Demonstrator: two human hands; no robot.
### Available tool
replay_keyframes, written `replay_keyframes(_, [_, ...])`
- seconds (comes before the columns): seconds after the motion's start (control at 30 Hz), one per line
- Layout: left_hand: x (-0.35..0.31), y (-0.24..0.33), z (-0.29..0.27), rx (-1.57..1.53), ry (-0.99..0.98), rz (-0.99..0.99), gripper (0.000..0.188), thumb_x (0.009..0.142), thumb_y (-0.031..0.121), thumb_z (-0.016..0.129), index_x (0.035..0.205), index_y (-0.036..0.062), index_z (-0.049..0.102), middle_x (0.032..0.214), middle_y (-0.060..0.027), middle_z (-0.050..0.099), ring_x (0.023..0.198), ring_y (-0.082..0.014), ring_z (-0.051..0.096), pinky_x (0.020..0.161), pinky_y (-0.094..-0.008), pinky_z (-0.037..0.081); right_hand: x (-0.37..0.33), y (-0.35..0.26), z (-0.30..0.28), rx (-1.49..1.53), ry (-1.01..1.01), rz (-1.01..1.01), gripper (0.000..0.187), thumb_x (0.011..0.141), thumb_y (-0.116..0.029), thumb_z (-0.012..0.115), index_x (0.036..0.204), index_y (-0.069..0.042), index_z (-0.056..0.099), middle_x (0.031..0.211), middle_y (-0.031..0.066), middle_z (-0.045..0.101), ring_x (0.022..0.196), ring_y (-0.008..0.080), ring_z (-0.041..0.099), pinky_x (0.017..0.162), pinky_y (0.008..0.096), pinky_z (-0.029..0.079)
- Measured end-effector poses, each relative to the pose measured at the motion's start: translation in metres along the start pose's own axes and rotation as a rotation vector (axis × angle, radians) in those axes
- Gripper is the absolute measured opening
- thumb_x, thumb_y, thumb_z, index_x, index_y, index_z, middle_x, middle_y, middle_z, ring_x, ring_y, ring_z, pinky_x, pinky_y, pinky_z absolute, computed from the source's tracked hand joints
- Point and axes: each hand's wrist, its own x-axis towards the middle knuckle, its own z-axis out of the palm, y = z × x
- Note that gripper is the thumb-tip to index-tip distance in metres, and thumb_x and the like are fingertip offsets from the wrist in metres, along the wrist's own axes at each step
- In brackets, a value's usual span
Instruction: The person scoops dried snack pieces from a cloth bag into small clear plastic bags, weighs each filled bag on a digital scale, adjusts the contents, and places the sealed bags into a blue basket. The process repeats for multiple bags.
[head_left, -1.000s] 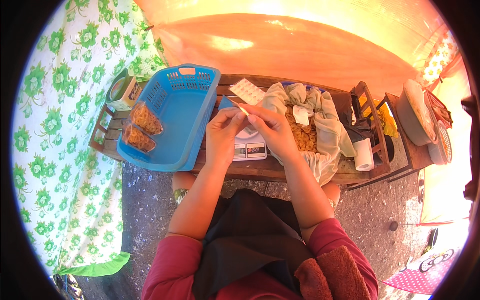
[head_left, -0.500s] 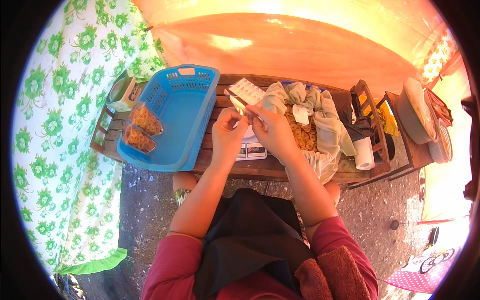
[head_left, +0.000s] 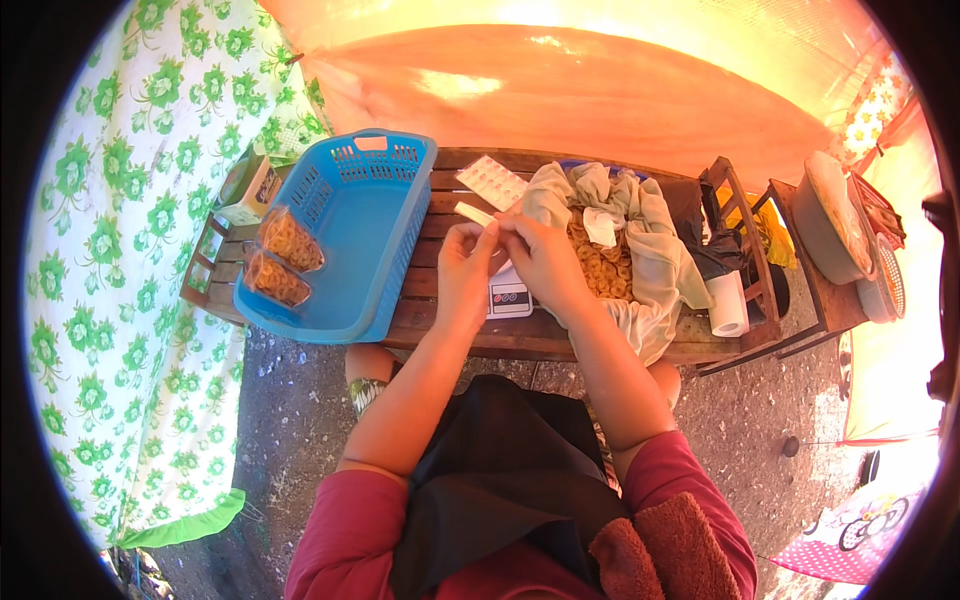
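Note:
My left hand (head_left: 466,272) and my right hand (head_left: 541,262) meet over a white kitchen scale (head_left: 508,298), fingertips pinched together. Between them they hold a small, pale yellow flat strip (head_left: 474,213) whose exact kind I cannot make out. Its lower end is hidden by my fingers. Just beyond lies a sheet of small round stickers or labels (head_left: 492,183) on the slatted wooden table (head_left: 420,285). Beside my right hand, ring-shaped snacks (head_left: 603,268) fill a container lined with a pale cloth (head_left: 665,250). My hands cover most of the scale.
A blue plastic basket (head_left: 372,235) at left holds two clear packs of snacks (head_left: 290,242). Behind it stands a small box (head_left: 250,192). To the right are a white paper roll (head_left: 728,305), black plastic bags (head_left: 715,250) and a grey basin (head_left: 832,220) on a side bench.
The pale strip has tipped from nearly upright to a flatter slant. My hands have shifted slightly and closed in together, and more of the sticker sheet shows.

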Motion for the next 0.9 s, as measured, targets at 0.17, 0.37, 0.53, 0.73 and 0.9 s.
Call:
replay_keyframes(0.17, [0.002,-0.003,0.005,-0.002,-0.046,-0.057,0.016,0.098,0.013,0.051,0.105,-0.001,0.051,0.098,-0.0104,0.06,0.087,-0.0159,0.064,0.073,-0.0289,0.058,0.002,0.005,0.006,-0.065,0.065,-0.006,0.015,0.093,-0.01,0.055,0.106,-0.002,0.056,0.09,0.0197,0.068,0.082,0.0362,0.066,0.069,0.0394,0.052])
replay_keyframes(0.37, [0.028,-0.012,-0.002,0.251,-0.04,-0.115,0.021,0.099,0.017,0.048,0.102,-0.0018,0.058,0.097,-0.011,0.063,0.085,-0.0181,0.066,0.067,-0.0297,0.058,0.003,0.013,0.01,-0.192,0.039,-0.012,0.017,0.092,-0.014,0.055,0.106,-0.003,0.059,0.086,0.0199,0.067,0.081,0.0367,0.066,0.067,0.0422,0.051])
replay_keyframes(0.53, [0.036,-0.03,-0.001,0.433,-0.034,0.157,0.027,0.096,0.018,0.052,0.088,-0.0053,0.063,0.08,-0.0135,0.067,0.065,-0.0171,0.062,0.062,-0.0297,0.053,0.015,0.026,0.007,-0.137,0.115,0.134,0.015,0.091,-0.012,0.057,0.099,-0.003,0.065,0.082,0.0179,0.068,0.076,0.0344,0.066,0.067,0.0379,0.051])
replay_keyframes(0.73, [0.039,-0.034,0.001,0.788,0.045,0.432,0.028,0.093,0.016,0.055,0.077,-0.0069,0.059,0.063,-0.0181,0.059,0.055,-0.0178,0.056,0.053,-0.0349,0.044,0.018,0.039,0.021,-0.186,0.256,0.135,0.015,0.09,-0.013,0.058,0.096,-0.002,0.066,0.082,0.0165,0.068,0.075,0.03,0.067,0.067,0.0342,0.051])
replay_keyframes(0.9, [0.025,-0.047,0.005,1.083,0.055,0.547,0.032,0.095,0.014,0.055,0.07,-0.0063,0.053,0.059,-0.0157,0.057,0.054,-0.0137,0.053,0.052,-0.0333,0.042,0.034,0.054,0.019,-0.198,0.417,0.194,0.017,0.089,-0.017,0.061,0.097,-0.002,0.064,0.079,0.015,0.067,0.071,0.0315,0.065,0.067,0.037,0.05])
